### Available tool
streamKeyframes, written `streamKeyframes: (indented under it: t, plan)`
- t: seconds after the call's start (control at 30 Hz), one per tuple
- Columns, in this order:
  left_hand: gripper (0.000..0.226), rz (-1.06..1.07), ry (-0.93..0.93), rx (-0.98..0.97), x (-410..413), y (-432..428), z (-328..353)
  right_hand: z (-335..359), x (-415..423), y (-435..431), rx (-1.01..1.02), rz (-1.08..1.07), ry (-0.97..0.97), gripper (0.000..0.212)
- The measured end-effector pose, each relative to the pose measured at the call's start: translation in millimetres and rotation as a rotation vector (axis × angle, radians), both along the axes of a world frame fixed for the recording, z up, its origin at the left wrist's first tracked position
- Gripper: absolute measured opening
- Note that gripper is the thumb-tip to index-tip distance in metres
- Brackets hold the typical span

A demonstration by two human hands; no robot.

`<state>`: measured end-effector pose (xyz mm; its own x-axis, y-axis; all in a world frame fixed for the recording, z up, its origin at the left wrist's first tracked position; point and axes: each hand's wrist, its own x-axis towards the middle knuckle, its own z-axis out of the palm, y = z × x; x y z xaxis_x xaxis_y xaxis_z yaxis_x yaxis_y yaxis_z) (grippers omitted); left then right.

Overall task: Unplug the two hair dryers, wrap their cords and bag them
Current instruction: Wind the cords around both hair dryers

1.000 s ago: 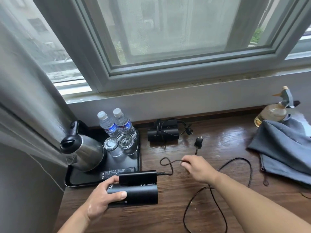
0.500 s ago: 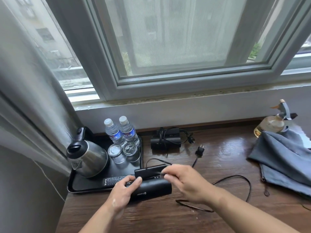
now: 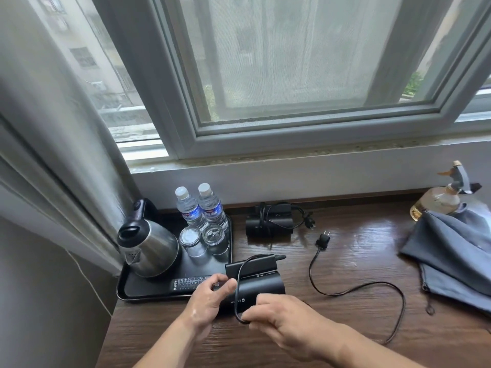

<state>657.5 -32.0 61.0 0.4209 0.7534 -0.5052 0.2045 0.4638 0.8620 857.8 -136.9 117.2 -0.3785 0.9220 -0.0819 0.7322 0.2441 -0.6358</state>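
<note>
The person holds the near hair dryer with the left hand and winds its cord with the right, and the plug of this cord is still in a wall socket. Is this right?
Not quite. The head view shows the plug lying loose on the wooden table, in no socket. The rest holds: left hand on the near hair dryer, right hand winding the cord.

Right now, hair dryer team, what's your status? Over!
Left hand steadies near hair dryer; right hand pinches its cord, one loop on. Far hair dryer wrapped. Grey bag waiting. Nothing blocking.

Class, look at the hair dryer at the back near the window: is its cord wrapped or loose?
Wrapped. The back hair dryer has its cord looped around its body, plug lying beside it.
</note>
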Motion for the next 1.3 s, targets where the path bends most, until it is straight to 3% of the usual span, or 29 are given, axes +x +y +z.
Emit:
streamKeyframes:
  t: [0.2,0.47,0.8,1.0,1.17,1.3]
  plan:
    - [0.069,-0.027,-0.012,-0.055,10.5,-0.9,10.2,4.7,-11.0,4.2,-0.001,0.031,-0.037,0.028]
    - [0.028,0.019,0.003,0.082,18.1,-1.2,9.6,3.8,-11.6,6.2,-0.017,-0.012,-0.096,0.027]
    - [0.056,0.018,0.018,0.135,11.5,-1.3,7.5,-11.8,-3.0,4.8,0.025,-0.197,-0.125,0.054]
    - [0.032,0.039,-0.098,0.049,15.2,-4.8,28.9,-15.7,-6.5,-1.5,0.024,-0.253,-0.108,0.049]
    - [0.036,0.087,-0.232,-0.044,8.5,2.0,36.4,-21.0,-10.6,-9.6,-0.110,-0.316,0.080,0.052]
    - [0.044,0.161,-0.322,-0.109,-1.8,12.9,38.3,-23.4,0.7,-23.2,-0.148,-0.372,0.227,0.024]
